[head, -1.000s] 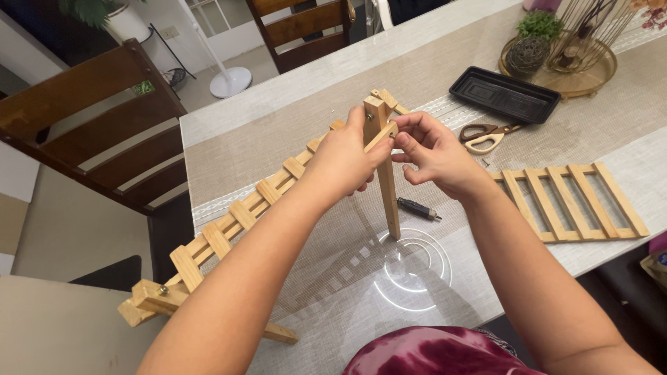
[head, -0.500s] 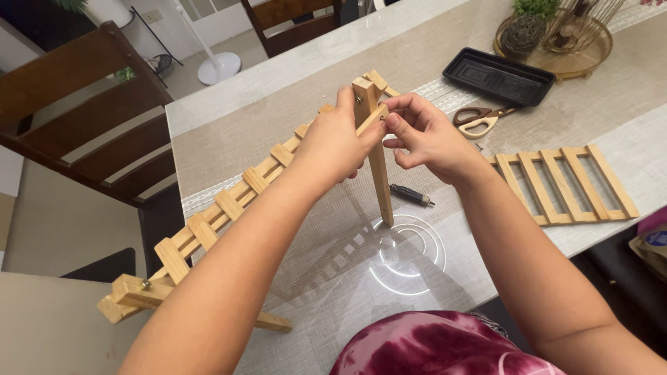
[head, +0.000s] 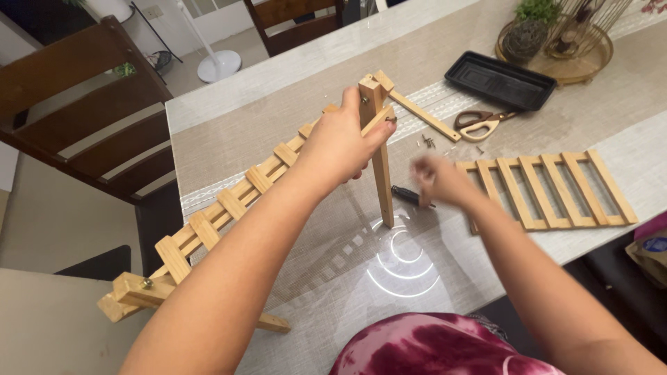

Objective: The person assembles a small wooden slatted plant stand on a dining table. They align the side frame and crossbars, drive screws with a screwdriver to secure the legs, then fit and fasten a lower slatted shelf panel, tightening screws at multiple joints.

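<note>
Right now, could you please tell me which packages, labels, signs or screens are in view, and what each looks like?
Brown paper package with a round blue label: at the right edge, below the tabletop, partly cut off.
No signs or screens in view.

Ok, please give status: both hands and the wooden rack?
Left hand grips rack at its upright leg. Right hand blurred, low near screwdriver, apparently empty. Loose screws and scissors lie close by.

Right hand motion-blurred, grip unreadable. Left hand covers the joint on the wooden rack. Small screws too tiny to count. Right: paper bag cut by edge; far gold stand cropped at top.
</note>
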